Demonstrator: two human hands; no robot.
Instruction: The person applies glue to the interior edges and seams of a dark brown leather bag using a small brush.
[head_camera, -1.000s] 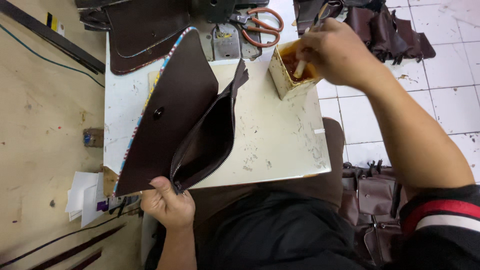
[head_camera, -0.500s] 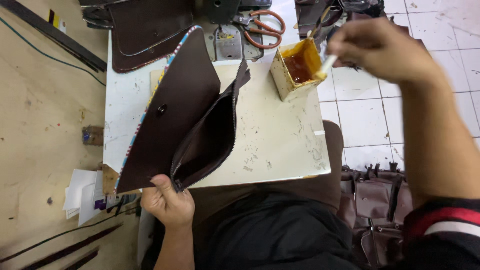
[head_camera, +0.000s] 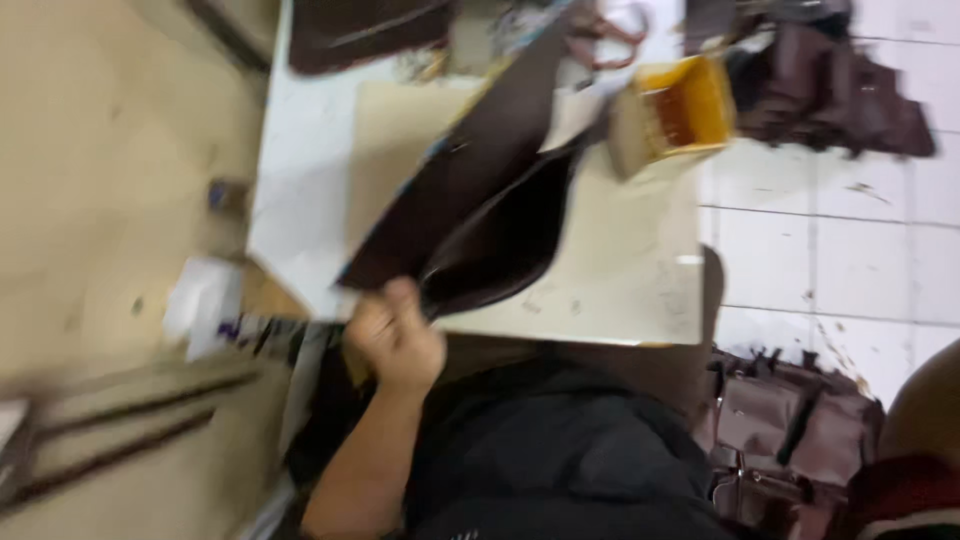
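Note:
The view is blurred by motion. My left hand (head_camera: 395, 338) grips the near edge of a dark brown leather bag piece (head_camera: 480, 210), which lies folded open on a pale work board (head_camera: 610, 280). A small square container of amber glue (head_camera: 682, 108) stands at the board's far right corner. My right hand is out of the picture; only part of that arm (head_camera: 925, 405) shows at the lower right edge.
Another dark leather piece (head_camera: 355, 35) lies at the far side of the table. A pile of brown leather (head_camera: 835, 90) sits on the white tiled floor at the top right. Brown bags (head_camera: 790, 430) lie by my right leg. White paper scraps (head_camera: 200, 300) lie left of the table.
My right hand has lifted away from the glue container and left the view. The camera has swung, shifting the table to the right. My left hand still holds the leather.

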